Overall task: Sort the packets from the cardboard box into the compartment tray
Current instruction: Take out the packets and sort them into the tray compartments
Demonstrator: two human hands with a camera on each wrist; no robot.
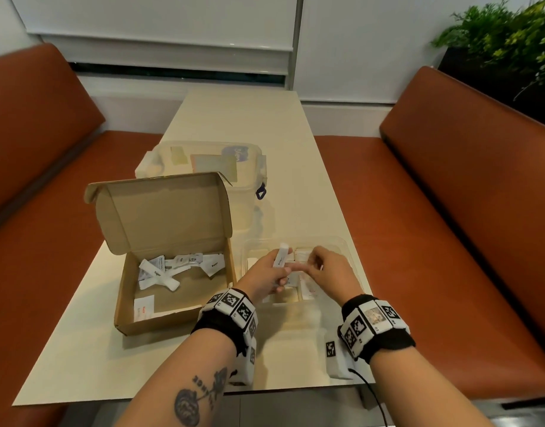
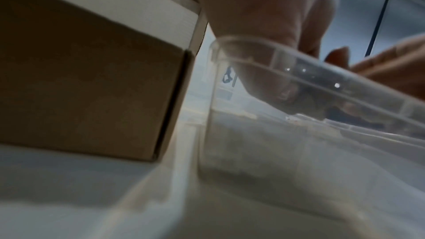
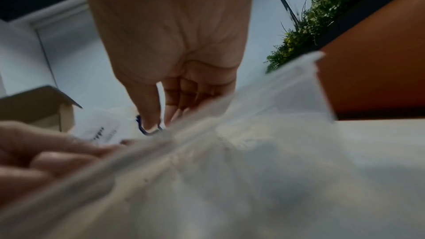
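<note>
An open cardboard box point(image 1: 128, 306) stands on the table's left half with several white packets point(image 1: 160, 272) inside. Right beside it is the clear compartment tray point(image 1: 342, 243), seen close up in the left wrist view point(image 2: 299, 66). Above the tray my left hand point(image 1: 282, 269) grips a white stick packet point(image 1: 281, 256), held upright; its printed face shows in the right wrist view point(image 3: 101, 132). My right hand point(image 1: 319, 265) hovers over the tray just right of the left fingertips, thumb and fingers point(image 3: 149, 101) loosely bent downward, with nothing visible between them.
A clear lidded storage container point(image 1: 203, 161) with a blue latch point(image 1: 260, 192) stands behind the box. Orange benches point(image 1: 465, 195) flank the table. A plant point(image 1: 505, 41) is at the far right. The near table edge point(image 1: 142, 399) runs under my forearms.
</note>
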